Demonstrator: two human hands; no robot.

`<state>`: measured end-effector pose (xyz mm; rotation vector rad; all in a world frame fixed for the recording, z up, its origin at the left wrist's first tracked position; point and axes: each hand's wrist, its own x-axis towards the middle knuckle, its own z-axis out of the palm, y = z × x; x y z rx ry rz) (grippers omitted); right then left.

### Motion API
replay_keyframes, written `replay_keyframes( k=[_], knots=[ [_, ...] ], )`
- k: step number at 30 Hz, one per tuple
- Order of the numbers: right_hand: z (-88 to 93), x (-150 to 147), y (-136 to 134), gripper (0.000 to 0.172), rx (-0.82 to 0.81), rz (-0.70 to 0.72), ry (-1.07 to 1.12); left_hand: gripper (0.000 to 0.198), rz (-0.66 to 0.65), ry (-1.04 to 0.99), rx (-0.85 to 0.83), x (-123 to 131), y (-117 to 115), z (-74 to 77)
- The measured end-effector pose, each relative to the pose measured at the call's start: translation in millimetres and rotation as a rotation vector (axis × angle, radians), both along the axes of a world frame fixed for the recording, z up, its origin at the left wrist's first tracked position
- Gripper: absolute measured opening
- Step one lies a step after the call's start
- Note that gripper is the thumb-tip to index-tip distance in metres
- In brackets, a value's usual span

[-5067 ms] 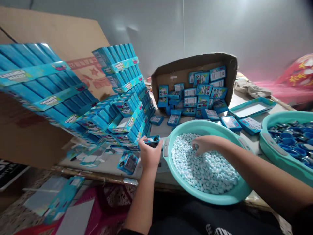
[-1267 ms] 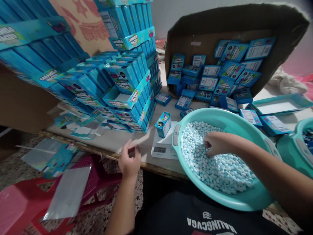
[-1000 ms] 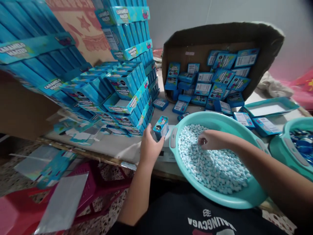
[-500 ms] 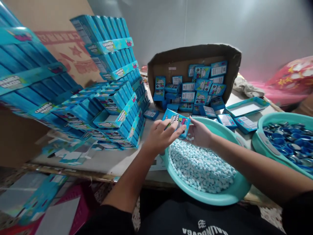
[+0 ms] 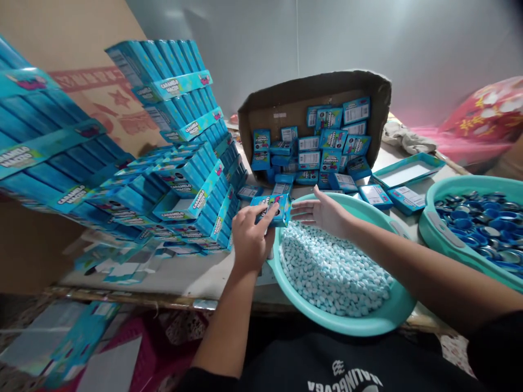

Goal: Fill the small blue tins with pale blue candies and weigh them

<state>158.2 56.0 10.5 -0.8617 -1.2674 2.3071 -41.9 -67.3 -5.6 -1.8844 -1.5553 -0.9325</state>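
- A small blue box (image 5: 273, 208) is held by the left hand (image 5: 250, 239), fingers closed on it, above the rim of the teal basin (image 5: 368, 321).
- The right hand (image 5: 322, 213) is spread open, empty, just beside the box, over the pale candies (image 5: 330, 272).

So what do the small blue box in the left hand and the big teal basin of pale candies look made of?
Small blue box: likely glossy printed cardboard, with sharp folded edges. Big teal basin: apparently moulded plastic, with a smooth, faintly shiny rim.

Cardboard box (image 5: 310, 87): lying tipped open behind the teal basin (image 5: 368, 321), spilling small blue packets.
Second basin (image 5: 445, 239): sitting right of it (holding blue caps).
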Motion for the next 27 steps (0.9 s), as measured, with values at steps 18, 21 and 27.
replay_keyframes(
  k=[18, 21, 27],
  knots=[
    [-2.2, -9.1, -6.8, 0.072, -0.04, 0.047, -0.026, 0.05, -0.063, 0.202, -0.095, 6.5, 23.5, 23.6],
    [-10.2, -8.0, -0.7, 0.081, 0.297, -0.009, -0.239, 0.046, -0.066, -0.056, -0.075, 8.1, 17.2, 15.1],
    [-8.8, 6.1, 1.9, 0.07, 0.942, 0.236, -0.753, 0.036, 0.127, -0.801, 0.008, -15.3, -1.7, -11.7]
  ],
)
